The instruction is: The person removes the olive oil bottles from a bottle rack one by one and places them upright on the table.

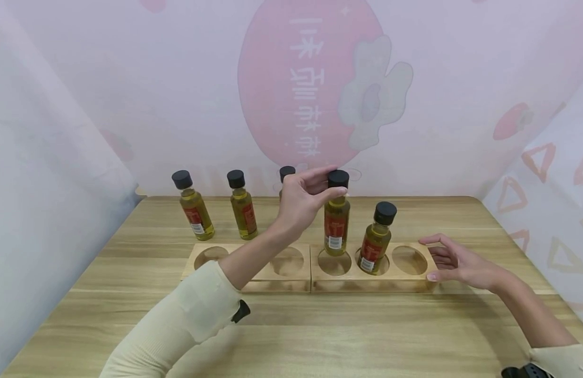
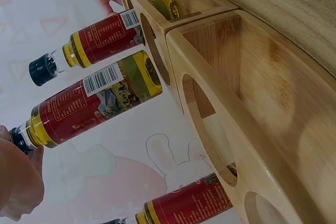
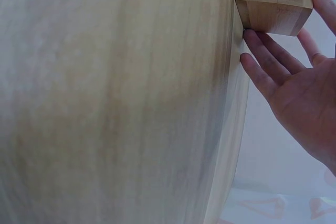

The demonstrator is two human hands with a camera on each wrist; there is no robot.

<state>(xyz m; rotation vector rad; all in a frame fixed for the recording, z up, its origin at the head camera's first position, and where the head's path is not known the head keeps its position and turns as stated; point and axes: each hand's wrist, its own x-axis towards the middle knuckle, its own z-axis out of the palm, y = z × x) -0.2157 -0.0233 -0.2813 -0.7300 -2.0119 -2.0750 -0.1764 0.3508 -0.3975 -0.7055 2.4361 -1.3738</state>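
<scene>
Black-capped bottle (image 1: 336, 228) in left hand (image 1: 301, 202), right hand (image 1: 464, 263) around end of rack (image 1: 355, 275)

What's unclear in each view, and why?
Head: left hand hides most of rightmost rear oil bottle.
Head: left forearm covers middle hole of left wooden rack.
Head: held oil bottle carries print too small to read.
Left wrist: left edge crops left hand.
Right wrist: top edge crops right wooden rack.
</scene>
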